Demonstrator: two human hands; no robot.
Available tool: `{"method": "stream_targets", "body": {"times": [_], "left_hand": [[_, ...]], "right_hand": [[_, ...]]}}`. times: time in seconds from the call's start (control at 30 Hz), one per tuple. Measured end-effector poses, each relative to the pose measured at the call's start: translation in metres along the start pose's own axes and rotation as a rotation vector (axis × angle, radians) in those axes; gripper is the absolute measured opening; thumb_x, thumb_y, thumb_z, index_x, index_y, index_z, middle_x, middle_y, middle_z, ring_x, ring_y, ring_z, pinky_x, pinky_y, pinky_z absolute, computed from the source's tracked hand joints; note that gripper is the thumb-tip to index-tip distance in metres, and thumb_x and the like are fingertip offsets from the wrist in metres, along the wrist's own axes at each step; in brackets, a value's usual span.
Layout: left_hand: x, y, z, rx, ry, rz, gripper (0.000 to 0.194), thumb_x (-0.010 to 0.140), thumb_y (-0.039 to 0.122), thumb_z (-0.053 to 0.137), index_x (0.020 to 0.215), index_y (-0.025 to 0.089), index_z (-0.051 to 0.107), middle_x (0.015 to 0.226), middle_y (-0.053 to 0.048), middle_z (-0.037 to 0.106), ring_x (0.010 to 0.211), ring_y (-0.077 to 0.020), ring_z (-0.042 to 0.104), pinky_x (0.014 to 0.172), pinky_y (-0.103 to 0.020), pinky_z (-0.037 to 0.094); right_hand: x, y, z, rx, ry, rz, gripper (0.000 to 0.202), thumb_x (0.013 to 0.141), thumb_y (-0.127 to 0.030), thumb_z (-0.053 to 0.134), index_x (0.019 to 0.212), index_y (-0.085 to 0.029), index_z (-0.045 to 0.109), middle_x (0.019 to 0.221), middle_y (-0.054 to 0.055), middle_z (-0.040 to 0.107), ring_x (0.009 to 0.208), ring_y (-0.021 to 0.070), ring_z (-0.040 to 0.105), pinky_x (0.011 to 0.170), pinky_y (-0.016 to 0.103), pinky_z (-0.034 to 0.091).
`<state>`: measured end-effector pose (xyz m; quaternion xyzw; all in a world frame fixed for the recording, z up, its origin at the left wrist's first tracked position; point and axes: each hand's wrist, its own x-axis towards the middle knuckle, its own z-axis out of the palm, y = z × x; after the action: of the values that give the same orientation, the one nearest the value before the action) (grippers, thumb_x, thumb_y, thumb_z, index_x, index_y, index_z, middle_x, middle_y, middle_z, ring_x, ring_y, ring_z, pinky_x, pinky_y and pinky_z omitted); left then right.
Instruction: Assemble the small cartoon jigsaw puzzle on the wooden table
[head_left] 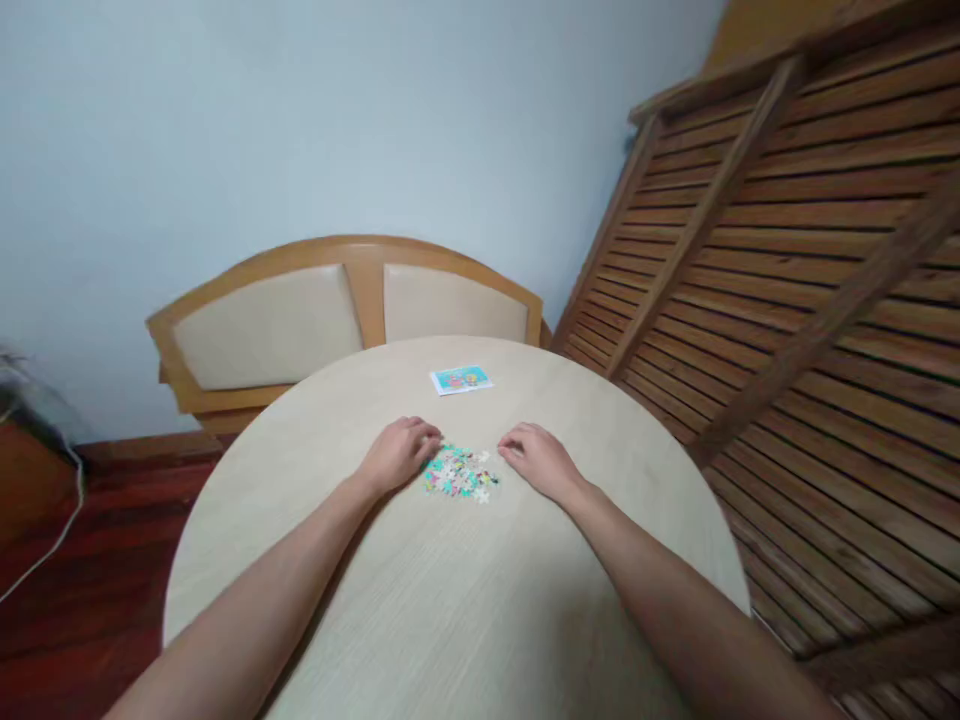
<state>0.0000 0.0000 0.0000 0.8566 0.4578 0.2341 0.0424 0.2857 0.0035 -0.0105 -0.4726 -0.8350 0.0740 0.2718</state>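
A heap of small puzzle pieces [457, 474], turquoise, white, pink and yellow, lies on the round pale table [420, 620]. My left hand [400, 453] rests at the left edge of the heap, its fingers curled together beside the pieces; whether anything is between them is too small to tell. On the right side of the heap, my right hand [538, 458] has its fingers bent toward the thumb, and what they may hold cannot be made out. Beyond both hands lies a turquoise picture card [461, 379] with a white border, showing colourful figures.
Behind the table stands a wooden headboard [365, 290] with two cream panels, against a pale wall. A slatted wooden frame [720, 260] leans at the right. A white cable [75, 500] hangs over the red-brown floor [112, 560] at the left.
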Motion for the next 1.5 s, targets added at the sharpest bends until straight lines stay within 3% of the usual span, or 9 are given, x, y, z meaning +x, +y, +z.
{"method": "stream_targets", "body": {"times": [0.23, 0.4, 0.73, 0.93, 1.13, 1.5], "left_hand": [[0.002, 0.036, 0.008, -0.041, 0.012, 0.156, 0.024, 0.101, 0.031, 0.049, 0.111, 0.02, 0.068, 0.11, -0.007, 0.073, 0.103, -0.0227, 0.064, 0.096, -0.037, 0.047], [-0.001, 0.044, 0.011, -0.009, -0.038, 0.229, 0.021, 0.1, 0.029, 0.05, 0.105, 0.021, 0.068, 0.106, -0.005, 0.074, 0.101, -0.0217, 0.065, 0.095, -0.037, 0.045], [0.002, 0.038, 0.007, 0.019, -0.015, 0.168, 0.029, 0.102, 0.027, 0.043, 0.104, 0.022, 0.072, 0.106, -0.004, 0.075, 0.099, -0.0211, 0.066, 0.094, -0.036, 0.045], [0.002, 0.022, 0.002, 0.065, 0.043, -0.053, 0.028, 0.098, 0.028, 0.047, 0.096, 0.019, 0.074, 0.096, -0.007, 0.076, 0.09, -0.0234, 0.067, 0.085, -0.036, 0.049], [0.002, 0.005, 0.006, 0.07, 0.019, -0.18, 0.026, 0.093, 0.026, 0.05, 0.096, 0.019, 0.074, 0.096, -0.008, 0.076, 0.089, -0.0239, 0.067, 0.081, -0.035, 0.05], [0.001, -0.002, 0.011, 0.057, 0.022, -0.127, 0.025, 0.093, 0.028, 0.05, 0.096, 0.018, 0.073, 0.104, -0.008, 0.074, 0.102, -0.0245, 0.065, 0.096, -0.038, 0.05]], "right_hand": [[-0.003, -0.011, 0.006, 0.07, -0.036, -0.168, 0.018, 0.095, -0.025, 0.06, 0.108, -0.022, 0.073, 0.108, 0.006, 0.072, 0.105, 0.0215, 0.061, 0.095, 0.037, 0.046], [-0.004, -0.019, 0.008, 0.133, -0.063, -0.22, 0.016, 0.095, -0.021, 0.058, 0.108, -0.021, 0.069, 0.108, 0.006, 0.072, 0.106, 0.0215, 0.062, 0.096, 0.038, 0.047], [-0.004, -0.015, 0.011, 0.167, -0.128, -0.294, 0.024, 0.098, -0.02, 0.052, 0.116, -0.024, 0.068, 0.126, 0.006, 0.068, 0.124, 0.0239, 0.055, 0.109, 0.046, 0.043], [-0.005, -0.016, 0.01, 0.159, -0.192, -0.253, 0.027, 0.1, -0.021, 0.047, 0.118, -0.025, 0.067, 0.135, 0.005, 0.065, 0.135, 0.0251, 0.048, 0.113, 0.048, 0.04], [-0.005, -0.018, 0.006, 0.166, -0.167, -0.307, 0.025, 0.1, -0.022, 0.048, 0.114, -0.024, 0.069, 0.126, 0.006, 0.068, 0.127, 0.0232, 0.053, 0.111, 0.046, 0.041], [-0.002, -0.021, 0.001, 0.239, -0.099, -0.374, 0.023, 0.097, -0.02, 0.053, 0.111, -0.021, 0.071, 0.112, 0.008, 0.073, 0.111, 0.0207, 0.063, 0.102, 0.041, 0.047]]}}
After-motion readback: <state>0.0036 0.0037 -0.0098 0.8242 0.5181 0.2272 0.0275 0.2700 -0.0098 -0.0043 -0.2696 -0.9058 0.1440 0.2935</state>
